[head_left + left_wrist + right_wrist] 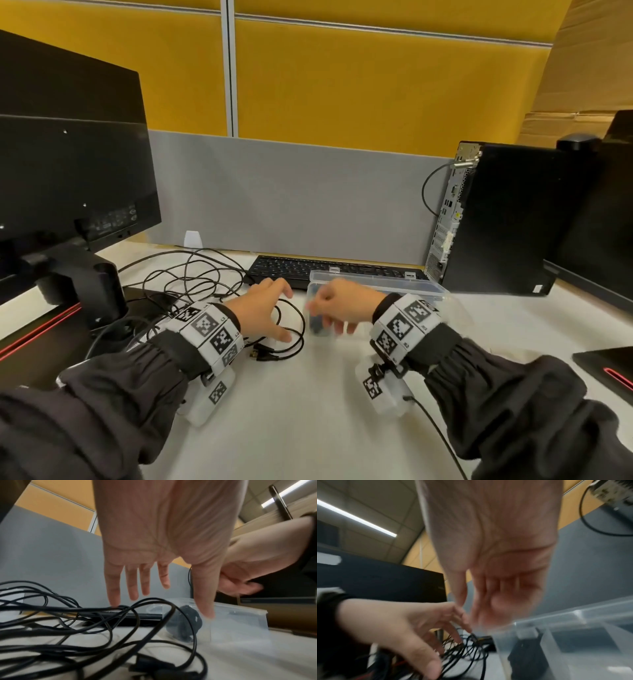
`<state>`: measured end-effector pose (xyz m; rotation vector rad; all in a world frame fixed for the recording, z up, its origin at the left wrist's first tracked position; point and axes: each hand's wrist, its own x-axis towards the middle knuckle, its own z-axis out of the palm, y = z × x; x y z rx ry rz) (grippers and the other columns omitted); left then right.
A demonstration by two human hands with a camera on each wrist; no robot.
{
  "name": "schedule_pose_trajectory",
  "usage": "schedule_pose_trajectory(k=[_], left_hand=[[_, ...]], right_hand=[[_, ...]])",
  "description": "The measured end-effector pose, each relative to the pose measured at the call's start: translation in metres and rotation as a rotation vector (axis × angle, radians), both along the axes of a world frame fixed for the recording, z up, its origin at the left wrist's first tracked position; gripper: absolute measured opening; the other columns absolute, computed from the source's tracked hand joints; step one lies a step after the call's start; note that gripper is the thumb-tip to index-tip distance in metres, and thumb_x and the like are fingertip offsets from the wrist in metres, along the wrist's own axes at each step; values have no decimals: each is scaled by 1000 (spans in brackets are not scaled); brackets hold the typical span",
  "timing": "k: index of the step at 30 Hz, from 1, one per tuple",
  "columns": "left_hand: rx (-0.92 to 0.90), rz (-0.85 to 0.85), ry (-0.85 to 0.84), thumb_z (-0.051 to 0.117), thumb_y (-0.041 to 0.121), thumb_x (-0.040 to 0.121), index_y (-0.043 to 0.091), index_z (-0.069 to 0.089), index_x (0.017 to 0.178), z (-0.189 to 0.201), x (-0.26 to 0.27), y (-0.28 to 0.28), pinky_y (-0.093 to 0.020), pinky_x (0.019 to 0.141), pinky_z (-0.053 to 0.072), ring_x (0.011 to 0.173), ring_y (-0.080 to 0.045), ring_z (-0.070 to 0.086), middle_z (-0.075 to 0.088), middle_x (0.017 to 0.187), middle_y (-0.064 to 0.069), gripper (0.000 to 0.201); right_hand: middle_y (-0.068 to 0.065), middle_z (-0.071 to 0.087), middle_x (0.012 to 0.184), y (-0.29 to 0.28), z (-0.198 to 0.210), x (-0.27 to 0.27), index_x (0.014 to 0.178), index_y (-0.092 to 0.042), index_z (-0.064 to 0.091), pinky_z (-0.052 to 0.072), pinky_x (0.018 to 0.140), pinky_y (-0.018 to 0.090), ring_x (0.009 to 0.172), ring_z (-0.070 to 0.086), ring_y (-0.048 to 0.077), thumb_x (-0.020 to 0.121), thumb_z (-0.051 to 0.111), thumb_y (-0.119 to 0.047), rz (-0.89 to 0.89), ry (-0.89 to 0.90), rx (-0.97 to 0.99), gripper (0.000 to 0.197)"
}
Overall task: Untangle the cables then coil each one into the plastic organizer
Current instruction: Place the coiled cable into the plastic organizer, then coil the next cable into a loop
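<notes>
A tangle of black cables (205, 277) lies on the white desk, with a loose loop and plugs (263, 354) near the middle. My left hand (282, 313) hovers over that loop with straight, spread fingers (113, 588), the little finger near a strand of the black cables (68, 615). The clear plastic organizer (394, 284) stands open in front of the keyboard. A dark coiled cable (317, 327) sits in its left compartment (187, 623). My right hand (325, 318) hangs over that end of the organizer (573, 615), fingers (488, 601) loosely bent and blurred, with nothing seen in them.
A black keyboard (308, 269) lies behind the organizer. A monitor (68, 171) on its stand (85, 284) fills the left. A PC tower (507, 219) and a second screen (609, 222) stand at the right, a dark flat device (609, 370) at the near right.
</notes>
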<state>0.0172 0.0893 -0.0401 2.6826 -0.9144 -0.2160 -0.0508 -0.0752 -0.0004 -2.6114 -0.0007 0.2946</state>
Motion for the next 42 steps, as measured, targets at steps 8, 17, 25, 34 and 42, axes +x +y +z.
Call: schedule_pose_trajectory(k=[8, 17, 25, 34, 42], left_hand=[[35, 95, 133, 49, 15, 92, 19, 34, 126, -12, 4, 2, -34, 78, 55, 88, -23, 63, 59, 108, -8, 38], [-664, 98, 412, 37, 3, 98, 9, 55, 96, 5, -6, 9, -16, 37, 34, 41, -7, 40, 46, 66, -2, 19], [-578, 265, 132, 50, 22, 95, 16, 63, 93, 4, 6, 14, -18, 46, 32, 54, -7, 43, 51, 70, 2, 14], [165, 476, -324, 47, 68, 80, 33, 50, 118, 24, 12, 52, -52, 105, 26, 131, -26, 31, 34, 139, -5, 52], [-461, -197, -154, 51, 40, 93, 22, 59, 99, 29, -36, -46, -15, 60, 36, 57, -1, 49, 55, 62, 10, 21]], right_hand=[[11, 63, 108, 10, -36, 3, 117, -2, 54, 54, 69, 30, 85, 66, 24, 94, 50, -41, 32, 221, -77, 45], [7, 63, 100, -3, -25, 0, 84, -14, 45, 52, 71, 32, 82, 62, 17, 98, 40, -13, -84, 90, 762, 15], [1, 47, 62, 5, -29, -3, 94, -15, 47, 51, 66, 34, 50, 52, 12, 96, 40, -5, -168, -75, 985, 13], [-13, 55, 70, -49, 31, -42, 99, -15, 66, 34, 55, 8, 60, 49, 0, 98, 47, -28, -9, -443, 25, 23], [6, 59, 60, -42, 67, -66, 77, -5, 67, 35, 56, 11, 48, 48, 9, 92, 57, -27, -9, -763, 393, 27]])
